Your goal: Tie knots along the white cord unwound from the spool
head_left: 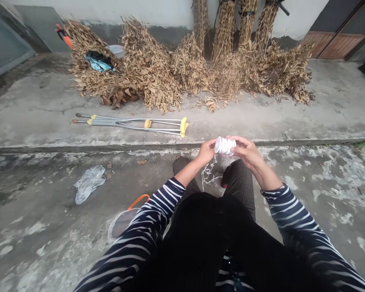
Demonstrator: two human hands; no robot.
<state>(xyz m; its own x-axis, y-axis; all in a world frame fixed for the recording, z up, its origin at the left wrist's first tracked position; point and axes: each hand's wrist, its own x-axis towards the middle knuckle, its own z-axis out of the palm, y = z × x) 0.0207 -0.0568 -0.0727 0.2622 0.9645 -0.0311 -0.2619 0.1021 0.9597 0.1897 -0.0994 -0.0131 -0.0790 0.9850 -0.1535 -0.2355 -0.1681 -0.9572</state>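
A white spool of cord is held out in front of my knees, between both hands. My left hand is closed on its left end, the fingers partly hidden behind the flange. On the right side, my right hand grips the spool with the thumb in front and the fingers over the top. Loose white cord hangs in tangled loops below the spool, between my legs. Both forearms are in striped sleeves.
A pair of crutches lies on the raised concrete step ahead. Bundles of dried stalks lean along the wall. A crumpled plastic bag and a pale container with an orange handle are on the ground to my left.
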